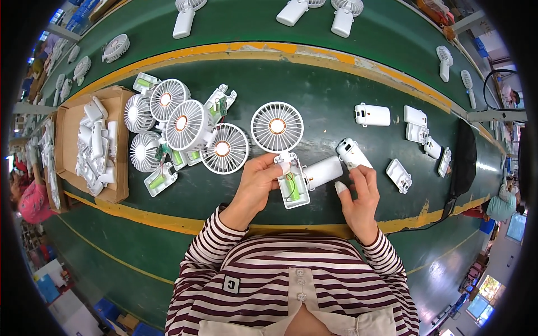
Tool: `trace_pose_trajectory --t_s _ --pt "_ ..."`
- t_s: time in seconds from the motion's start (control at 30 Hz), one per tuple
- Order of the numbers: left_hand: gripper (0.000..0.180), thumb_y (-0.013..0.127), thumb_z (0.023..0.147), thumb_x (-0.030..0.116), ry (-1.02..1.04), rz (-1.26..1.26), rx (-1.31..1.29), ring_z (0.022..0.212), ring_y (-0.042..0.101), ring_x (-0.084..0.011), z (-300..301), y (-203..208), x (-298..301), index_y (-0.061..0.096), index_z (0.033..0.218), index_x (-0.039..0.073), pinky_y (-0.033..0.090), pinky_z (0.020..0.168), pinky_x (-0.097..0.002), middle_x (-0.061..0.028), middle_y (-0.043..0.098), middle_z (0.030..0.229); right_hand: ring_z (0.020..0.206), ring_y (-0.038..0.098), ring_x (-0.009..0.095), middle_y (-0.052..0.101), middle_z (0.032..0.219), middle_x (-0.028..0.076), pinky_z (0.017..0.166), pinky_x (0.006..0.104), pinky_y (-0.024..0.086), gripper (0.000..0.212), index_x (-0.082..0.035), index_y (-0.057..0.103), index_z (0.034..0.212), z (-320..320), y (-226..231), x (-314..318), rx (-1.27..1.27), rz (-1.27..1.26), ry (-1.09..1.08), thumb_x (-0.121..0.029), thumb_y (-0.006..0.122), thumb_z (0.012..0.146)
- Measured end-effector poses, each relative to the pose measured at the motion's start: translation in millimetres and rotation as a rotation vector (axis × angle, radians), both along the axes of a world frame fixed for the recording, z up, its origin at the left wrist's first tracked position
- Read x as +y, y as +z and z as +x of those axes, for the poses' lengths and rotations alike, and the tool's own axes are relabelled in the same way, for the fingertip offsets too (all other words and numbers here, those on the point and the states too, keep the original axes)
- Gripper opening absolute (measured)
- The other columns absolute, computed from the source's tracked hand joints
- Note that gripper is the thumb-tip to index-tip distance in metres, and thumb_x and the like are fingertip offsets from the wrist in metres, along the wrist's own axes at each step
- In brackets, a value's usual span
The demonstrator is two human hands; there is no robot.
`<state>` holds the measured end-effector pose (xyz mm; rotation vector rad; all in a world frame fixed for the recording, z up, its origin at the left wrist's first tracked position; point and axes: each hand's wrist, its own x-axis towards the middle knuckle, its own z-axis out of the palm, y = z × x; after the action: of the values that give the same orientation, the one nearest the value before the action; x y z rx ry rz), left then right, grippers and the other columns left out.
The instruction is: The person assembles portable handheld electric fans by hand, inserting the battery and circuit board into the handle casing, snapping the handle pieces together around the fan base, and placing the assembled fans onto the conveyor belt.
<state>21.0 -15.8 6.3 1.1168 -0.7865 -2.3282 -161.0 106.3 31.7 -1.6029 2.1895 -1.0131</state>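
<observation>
My left hand (255,187) pinches a white handheld fan at the top of its handle. The fan's round grille (277,126) points away from me. Its opened handle (293,193) shows a green battery (292,186) and thin dark wires. My right hand (360,203) is open, thumb and fingers apart, with its fingertips at the lower end of a white handle shell (352,152). Whether they bear on that shell I cannot tell. Between my hands another smooth white shell (324,172) lies against the opened handle.
Left of my hands several fans (185,124) with opened handles lie piled. Beyond them stands a cardboard box (68,147) of white shells. More white shells (372,115) and a black cloth-like thing (464,159) lie to the right. Past a yellow edge (263,51), finished-looking fans (184,23) rest on a green surface.
</observation>
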Motion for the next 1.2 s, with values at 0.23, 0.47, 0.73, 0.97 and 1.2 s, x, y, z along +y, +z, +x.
trace_pose_trajectory --t_s 0.23,0.47,0.73,0.97,1.2 --pt "0.025 0.051 0.083 0.005 -0.019 0.015 -0.01 0.087 0.062 -0.0213 1 1 3 0.054 0.104 -0.008 0.052 0.077 -0.033 -0.0146 0.062 0.096 0.086 0.052 0.035 0.053 0.102 0.018 0.074 0.0391 0.044 0.035 0.005 0.054 0.096 -4 15 -31 0.162 -0.101 0.233 0.003 0.063 0.062" --pt "0.024 0.051 0.082 0.004 -0.068 0.022 0.012 0.085 0.063 -0.0203 2 5 8 0.055 0.103 -0.007 0.052 0.075 -0.031 -0.014 0.063 0.096 0.085 0.055 0.032 0.052 0.099 0.019 0.071 0.0343 0.046 0.033 0.007 0.049 0.107 5 8 -78 -0.129 -0.16 0.222 -0.002 0.058 0.076" --pt "0.022 0.054 0.081 0.004 -0.085 0.009 0.018 0.082 0.063 -0.0166 3 9 10 0.057 0.101 -0.006 0.052 0.071 -0.0282 -0.0121 0.063 0.094 0.094 0.055 0.02 0.051 0.106 0.013 0.073 0.0269 0.047 0.038 0.003 0.047 0.116 18 5 -96 -0.497 -0.049 0.155 0.001 0.057 0.079" --pt "0.023 0.055 0.083 0.007 -0.057 -0.016 0.025 0.078 0.061 -0.0123 5 0 9 0.056 0.104 -0.003 0.051 0.067 -0.0253 -0.0065 0.062 0.091 0.064 0.056 0.023 0.055 0.08 0.01 0.053 0.0298 0.045 0.018 0.001 0.06 0.084 21 16 -68 -0.207 -0.15 0.405 0.001 0.062 0.066" --pt "0.023 0.057 0.084 0.008 -0.049 -0.037 0.066 0.08 0.06 -0.0109 3 1 7 0.056 0.105 -0.002 0.051 0.068 -0.025 -0.0049 0.061 0.092 0.065 0.056 0.022 0.053 0.076 0.008 0.051 0.0307 0.045 0.023 0.0 0.061 0.086 27 3 -65 -0.029 -0.069 0.466 0.002 0.061 0.063"
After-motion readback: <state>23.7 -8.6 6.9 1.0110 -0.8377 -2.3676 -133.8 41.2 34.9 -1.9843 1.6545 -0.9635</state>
